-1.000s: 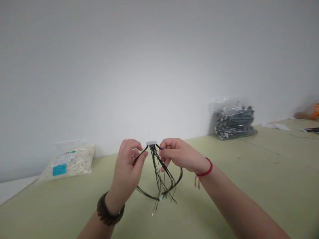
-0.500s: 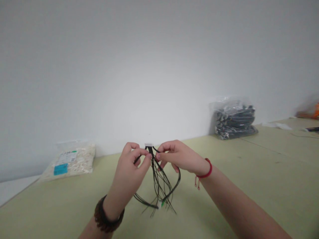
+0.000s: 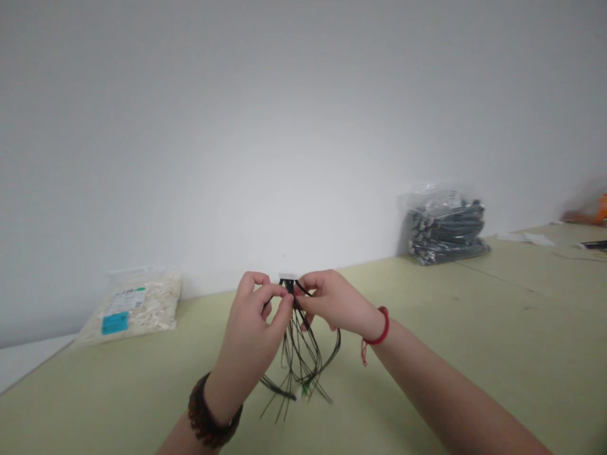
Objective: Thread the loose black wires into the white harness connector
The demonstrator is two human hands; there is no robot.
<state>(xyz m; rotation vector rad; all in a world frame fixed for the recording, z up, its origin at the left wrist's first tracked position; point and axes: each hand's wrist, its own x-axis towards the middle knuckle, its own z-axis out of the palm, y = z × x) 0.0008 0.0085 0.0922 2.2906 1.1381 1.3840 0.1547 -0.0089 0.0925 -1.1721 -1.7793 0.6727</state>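
Between my hands hangs a black wire harness (image 3: 303, 354), topped by a white connector (image 3: 288, 276). Its loose thin wires fan downward, and thicker bundles loop out on both sides to a small white and green piece (image 3: 300, 392) at the bottom. My left hand (image 3: 258, 316) pinches the wires just under the connector between thumb and index finger. From the other side, my right hand (image 3: 332, 300) has its fingers closed on the same wires, close to the left fingertips. The right fingertips are partly hidden behind the wires.
On the pale green table (image 3: 403, 379) a clear bag of small white parts (image 3: 147, 309) lies at left. A bag of dark cables (image 3: 446, 230) leans on the wall at right. Farther right are white scraps (image 3: 538, 239) and an orange item (image 3: 601, 208).
My right hand has moved slightly left, its fingertips now meeting the left ones at the wires. The connector has shifted a little right, and the loose wire ends have swung left.
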